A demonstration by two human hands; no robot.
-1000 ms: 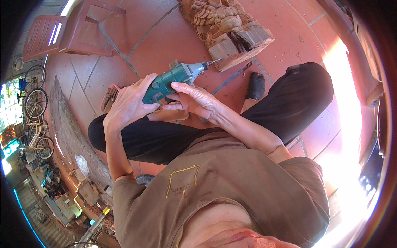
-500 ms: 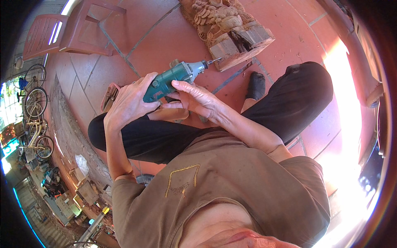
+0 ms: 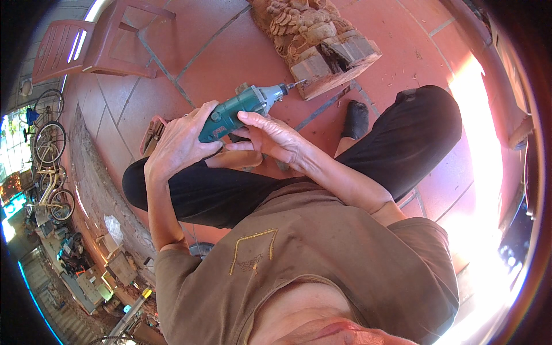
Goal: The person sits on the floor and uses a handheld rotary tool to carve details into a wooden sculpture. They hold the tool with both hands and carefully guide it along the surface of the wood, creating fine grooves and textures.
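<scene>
A teal-green handheld rotary power tool with a grey metal nose (image 3: 241, 109) sits between both hands above the person's crossed legs in black trousers (image 3: 241, 187), its body slanting from lower left up to the right. The left hand (image 3: 178, 144) wraps around the rear of the tool's plastic body, fingers curled over the top and closed firmly on it. The right hand (image 3: 270, 135) lies against the near side of the tool just right of the left hand, thumb stretched along the housing and fingers tucked beneath, so it too grips the tool. The thin bit at the tool's nose points to the right and reaches the near lower corner of a carved light-brown wooden statue on a square block base (image 3: 316, 40), which stands on the far side of the red tiled floor (image 3: 230, 52); whether the bit actually touches the wood is too fine to tell. A dark sock-clad foot (image 3: 355, 118) rests on the tiles to the right of the hands, just near the statue's base. At far left stands a dull red plastic chair (image 3: 98, 43), and bicycles (image 3: 46, 149) lean at the left edge beyond a low stone kerb. The person wears a brown short-sleeved shirt (image 3: 322, 259).
</scene>
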